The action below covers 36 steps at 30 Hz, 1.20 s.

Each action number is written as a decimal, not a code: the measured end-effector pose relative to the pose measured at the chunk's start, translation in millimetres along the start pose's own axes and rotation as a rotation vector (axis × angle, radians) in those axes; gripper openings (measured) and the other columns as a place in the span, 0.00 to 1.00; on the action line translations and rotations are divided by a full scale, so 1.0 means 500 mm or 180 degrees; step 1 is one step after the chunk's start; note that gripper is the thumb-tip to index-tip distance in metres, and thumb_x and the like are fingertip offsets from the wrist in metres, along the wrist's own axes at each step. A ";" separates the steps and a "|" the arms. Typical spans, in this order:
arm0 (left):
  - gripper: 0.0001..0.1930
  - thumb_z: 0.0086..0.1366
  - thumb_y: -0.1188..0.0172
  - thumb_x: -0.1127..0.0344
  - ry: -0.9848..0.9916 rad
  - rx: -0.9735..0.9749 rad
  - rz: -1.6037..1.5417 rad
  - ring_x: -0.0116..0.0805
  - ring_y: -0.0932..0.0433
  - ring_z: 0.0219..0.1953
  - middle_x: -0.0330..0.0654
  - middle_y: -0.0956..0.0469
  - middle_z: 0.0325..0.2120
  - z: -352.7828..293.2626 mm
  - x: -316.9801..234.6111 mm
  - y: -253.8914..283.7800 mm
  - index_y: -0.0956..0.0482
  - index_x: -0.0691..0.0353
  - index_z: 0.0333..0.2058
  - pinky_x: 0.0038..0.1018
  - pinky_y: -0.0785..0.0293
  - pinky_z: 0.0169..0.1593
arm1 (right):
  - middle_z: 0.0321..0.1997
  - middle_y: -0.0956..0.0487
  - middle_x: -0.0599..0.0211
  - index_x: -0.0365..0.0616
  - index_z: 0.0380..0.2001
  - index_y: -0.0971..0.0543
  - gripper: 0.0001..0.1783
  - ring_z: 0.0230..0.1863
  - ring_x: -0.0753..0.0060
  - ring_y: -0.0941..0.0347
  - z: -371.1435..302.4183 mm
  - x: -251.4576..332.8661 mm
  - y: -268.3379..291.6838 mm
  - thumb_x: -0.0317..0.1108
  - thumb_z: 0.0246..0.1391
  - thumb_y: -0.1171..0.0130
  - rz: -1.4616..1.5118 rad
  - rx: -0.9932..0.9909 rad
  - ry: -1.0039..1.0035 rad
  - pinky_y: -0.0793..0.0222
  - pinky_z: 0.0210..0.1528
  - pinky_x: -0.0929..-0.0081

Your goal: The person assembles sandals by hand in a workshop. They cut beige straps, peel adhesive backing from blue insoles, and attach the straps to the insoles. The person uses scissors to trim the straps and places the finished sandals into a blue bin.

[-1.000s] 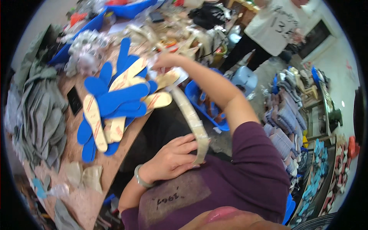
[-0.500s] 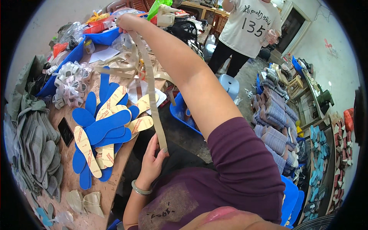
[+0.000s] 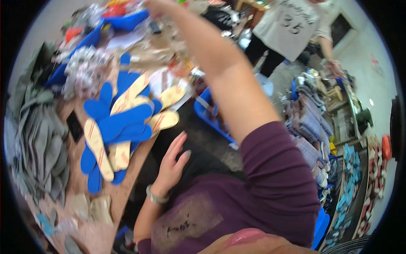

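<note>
My left hand [image 3: 171,165], with a bangle at the wrist, is raised near my lap beside the table edge. Its fingers are apart and it holds nothing. My right arm stretches to the far side of the table. Up there my right hand [image 3: 157,6] is blurred at the top rim of the picture, so its grip cannot be made out. Below it lies a blurred heap of beige fabric strips [image 3: 146,55]. Nearer, blue insoles [image 3: 125,122] and cream-backed insoles [image 3: 98,149] are piled on the table [image 3: 120,207].
Grey shoe pieces [image 3: 40,144] hang in a stack at the left, by a dark phone [image 3: 75,126]. A blue bin [image 3: 213,118] stands on the floor beside the table. A co-worker in a white shirt [image 3: 287,29] stands beyond, near stacked shoes [image 3: 311,120].
My left hand has let go of the beige strip, and its fingers have spread. My right hand has moved farther up, toward the top rim. The co-worker's arm now reaches down to the right.
</note>
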State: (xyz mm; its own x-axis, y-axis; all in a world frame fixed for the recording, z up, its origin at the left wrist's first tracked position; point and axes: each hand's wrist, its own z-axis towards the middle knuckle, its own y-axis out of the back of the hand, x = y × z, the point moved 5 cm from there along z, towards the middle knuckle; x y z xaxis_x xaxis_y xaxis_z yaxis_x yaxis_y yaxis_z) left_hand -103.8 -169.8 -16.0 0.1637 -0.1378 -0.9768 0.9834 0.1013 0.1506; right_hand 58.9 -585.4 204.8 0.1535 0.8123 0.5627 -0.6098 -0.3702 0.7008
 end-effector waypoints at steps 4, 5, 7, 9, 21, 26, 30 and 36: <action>0.24 0.66 0.48 0.67 0.0092 -0.0136 0.0045 0.37 0.39 0.63 0.46 0.41 0.63 -0.004 0.006 0.018 0.37 0.63 0.60 0.30 0.39 0.60 | 0.34 0.21 0.72 0.48 0.40 0.19 0.11 0.38 0.75 0.29 -0.068 0.088 -0.004 0.27 0.56 0.46 0.1011 -0.0224 0.0543 0.32 0.39 0.72; 0.24 0.66 0.48 0.68 0.0132 -0.0095 0.0057 0.35 0.39 0.63 0.44 0.41 0.63 -0.004 0.010 0.015 0.37 0.63 0.61 0.29 0.39 0.61 | 0.39 0.21 0.74 0.46 0.41 0.19 0.13 0.40 0.76 0.30 -0.052 0.046 -0.003 0.23 0.55 0.47 0.1318 -0.0042 -0.0102 0.32 0.41 0.72; 0.24 0.67 0.48 0.68 0.0170 -0.0049 -0.0013 0.33 0.39 0.63 0.43 0.41 0.63 0.002 0.019 0.013 0.37 0.62 0.61 0.28 0.40 0.62 | 0.43 0.22 0.74 0.46 0.42 0.18 0.17 0.41 0.74 0.31 0.007 -0.037 -0.021 0.20 0.52 0.48 0.1907 0.0185 0.0440 0.29 0.32 0.66; 0.24 0.67 0.48 0.67 0.0183 -0.0140 -0.0045 0.33 0.39 0.63 0.43 0.41 0.63 -0.005 0.012 0.021 0.37 0.62 0.61 0.29 0.40 0.62 | 0.27 0.21 0.75 0.47 0.40 0.18 0.15 0.28 0.72 0.29 0.019 -0.026 0.000 0.23 0.48 0.44 -0.0454 -0.0406 0.0005 0.32 0.26 0.68; 0.13 0.62 0.47 0.74 -0.0699 -0.0185 0.1659 0.44 0.25 0.49 0.48 0.24 0.45 0.157 -0.114 0.075 0.25 0.65 0.46 0.33 0.29 0.51 | 0.23 0.24 0.74 0.46 0.39 0.17 0.12 0.17 0.80 0.34 -0.045 -0.061 0.097 0.26 0.52 0.46 0.0219 -0.0521 0.0336 0.39 0.17 0.76; 0.14 0.59 0.51 0.74 -0.0556 0.0195 0.3709 0.47 0.24 0.44 0.47 0.22 0.40 0.407 -0.046 0.078 0.24 0.61 0.44 0.38 0.28 0.46 | 0.25 0.21 0.72 0.47 0.41 0.19 0.11 0.18 0.83 0.33 -0.092 -0.044 0.121 0.33 0.56 0.45 0.0358 -0.0387 0.0314 0.38 0.17 0.80; 0.12 0.57 0.48 0.71 -0.0967 0.0189 0.4172 0.45 0.23 0.43 0.44 0.22 0.38 0.559 0.032 0.038 0.23 0.58 0.40 0.39 0.28 0.45 | 0.27 0.20 0.67 0.43 0.42 0.21 0.12 0.20 0.83 0.28 -0.185 -0.003 0.184 0.37 0.60 0.46 0.0915 0.0169 -0.0257 0.37 0.16 0.85; 0.13 0.56 0.44 0.67 -0.0796 0.0387 0.4587 0.41 0.22 0.43 0.41 0.23 0.38 0.667 0.128 -0.004 0.24 0.54 0.42 0.40 0.27 0.43 | 0.36 0.21 0.65 0.39 0.49 0.27 0.18 0.21 0.83 0.27 -0.391 -0.029 0.296 0.38 0.60 0.48 0.1931 0.0735 -0.0496 0.39 0.18 0.91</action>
State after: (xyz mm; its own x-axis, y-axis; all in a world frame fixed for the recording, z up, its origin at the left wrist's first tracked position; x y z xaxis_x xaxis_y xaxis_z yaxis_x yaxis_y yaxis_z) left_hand -69.0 -507.5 -27.9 0.9848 -0.1564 0.0754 -0.0403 0.2161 0.9755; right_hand -185.5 -564.0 214.6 -0.0430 0.3614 0.9314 -0.4440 -0.8421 0.3063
